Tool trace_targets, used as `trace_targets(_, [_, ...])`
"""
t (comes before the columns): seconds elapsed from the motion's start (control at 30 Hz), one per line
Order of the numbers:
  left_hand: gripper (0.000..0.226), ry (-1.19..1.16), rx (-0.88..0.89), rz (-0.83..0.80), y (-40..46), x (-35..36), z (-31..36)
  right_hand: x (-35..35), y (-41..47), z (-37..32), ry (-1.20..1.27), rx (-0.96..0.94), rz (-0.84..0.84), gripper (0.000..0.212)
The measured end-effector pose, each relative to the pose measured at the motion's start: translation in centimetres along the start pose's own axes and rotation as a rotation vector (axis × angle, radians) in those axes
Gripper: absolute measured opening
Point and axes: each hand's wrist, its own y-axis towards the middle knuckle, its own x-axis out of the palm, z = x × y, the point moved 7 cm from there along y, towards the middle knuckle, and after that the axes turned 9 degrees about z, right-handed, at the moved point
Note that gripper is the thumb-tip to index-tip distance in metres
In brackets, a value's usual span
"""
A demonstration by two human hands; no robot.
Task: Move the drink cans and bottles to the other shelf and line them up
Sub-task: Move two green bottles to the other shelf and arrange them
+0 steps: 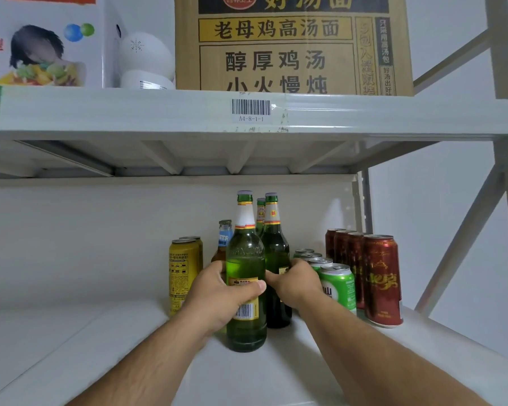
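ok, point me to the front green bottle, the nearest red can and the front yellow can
front green bottle [245, 250], head view, on the glass shoulder above the hand.
nearest red can [382, 281], head view, mid-body on the gold lettering.
front yellow can [182, 273], head view, mid-body on the label.

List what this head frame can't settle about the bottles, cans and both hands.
- Third green bottle: head view, only its neck shows behind the two front ones.
- Brown bottle: body hidden by the left hand and front green bottle.
- Right hand: fingertips hidden behind the dark green bottle.
- Rear red cans: labels blocked by the front can.
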Motion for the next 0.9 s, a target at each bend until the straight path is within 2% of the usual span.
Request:
trace_targets(0.3, [0.039, 0.008, -0.007, -0.003, 0.1, 0.8, -0.1, -1.4, -1.3, -1.0, -0.005, -0.014, -0.051, 0.047])
trace_targets(0.43, [0.040, -0.001, -0.012, -0.019, 0.0, 1.5, 0.0, -4.5, -3.7, -2.7, -0.012, -0.132, 0.068, 0.032])
trace_targets(0.53, [0.040, -0.024, -0.014, -0.029, 0.1, 2.4, 0.1, -4.8, -5.5, -3.0, 0.074, -0.232, 0.060, 0.019])
trace_targets(0.67, [0.041, -0.053, -0.012, -0.028, 0.0, 4.1, 0.2, -4.2, -6.9, -2.1, 0.163, -0.140, -0.022, 0.025])
trace_targets(0.9, [0.033, -0.088, -0.041, -0.031, 0.4, 5.5, -0.2, -3.7, -6.7, -0.8, 0.304, -0.122, 0.011, 0.032])
